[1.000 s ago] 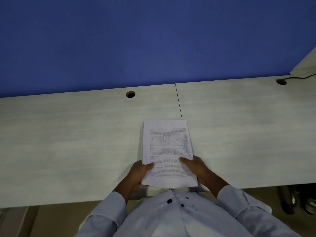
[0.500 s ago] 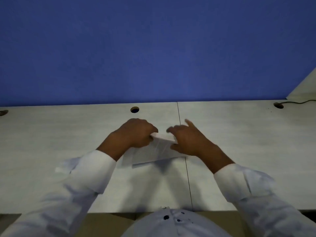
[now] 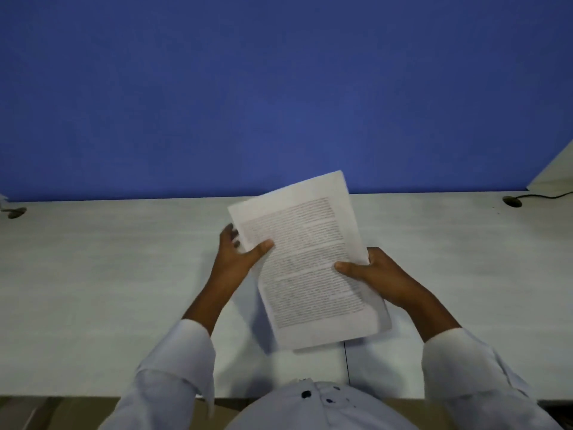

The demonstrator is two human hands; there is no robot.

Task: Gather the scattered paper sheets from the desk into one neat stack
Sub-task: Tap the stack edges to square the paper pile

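Now the left hand (image 3: 237,259) pinches the paper stack (image 3: 310,262) at its left edge, thumb on top, fingers behind. The stack is held tilted above the counter (image 3: 93,290). The right hand (image 3: 383,276) grips its right edge the same way. Light and floppy, the sheets would likely slide over one another, so holding both long edges seems wise. Either side of the stack the counter offers broad room; its front edge runs nearer the person than the stack.
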